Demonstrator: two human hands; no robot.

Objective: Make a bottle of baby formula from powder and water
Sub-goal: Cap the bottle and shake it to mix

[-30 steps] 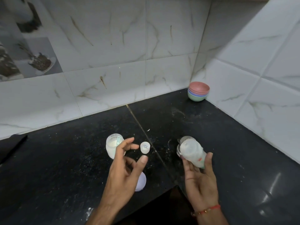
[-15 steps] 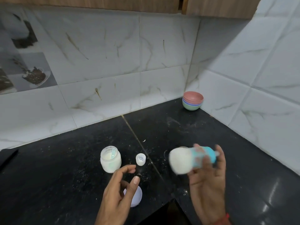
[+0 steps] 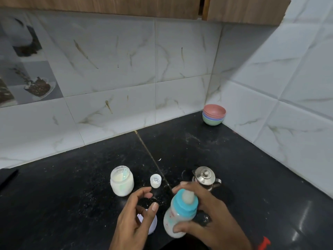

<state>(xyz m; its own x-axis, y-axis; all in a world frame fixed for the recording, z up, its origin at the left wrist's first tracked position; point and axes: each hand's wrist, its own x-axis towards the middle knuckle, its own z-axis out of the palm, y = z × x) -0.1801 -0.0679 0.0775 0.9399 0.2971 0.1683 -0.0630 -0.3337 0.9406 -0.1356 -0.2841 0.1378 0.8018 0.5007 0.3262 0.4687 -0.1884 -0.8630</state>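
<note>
My right hand [image 3: 212, 221] grips a baby bottle [image 3: 177, 217] full of white milky liquid, with a blue collar and a pale teat, held roughly upright above the black counter [image 3: 72, 195]. My left hand [image 3: 135, 217] hovers just left of it, empty, fingers curled apart. An open glass jar of white formula powder [image 3: 122, 181] with a pale scoop inside stands behind my left hand. A small white bottle cap [image 3: 155, 180] stands right of the jar. A lilac lid [image 3: 152, 224] lies on the counter, mostly hidden under my left hand.
A small steel kettle [image 3: 206, 177] with a knobbed lid stands just behind the bottle. Stacked coloured bowls [image 3: 214, 114] sit in the far corner. Tiled walls close the back and the right side. Powder specks dust the counter around the jar.
The bottle went from tilted base-up, through a blurred sideways position, to upright with the teat on top. My view rose, revealing the kettle. My left hand stayed near the lid.
</note>
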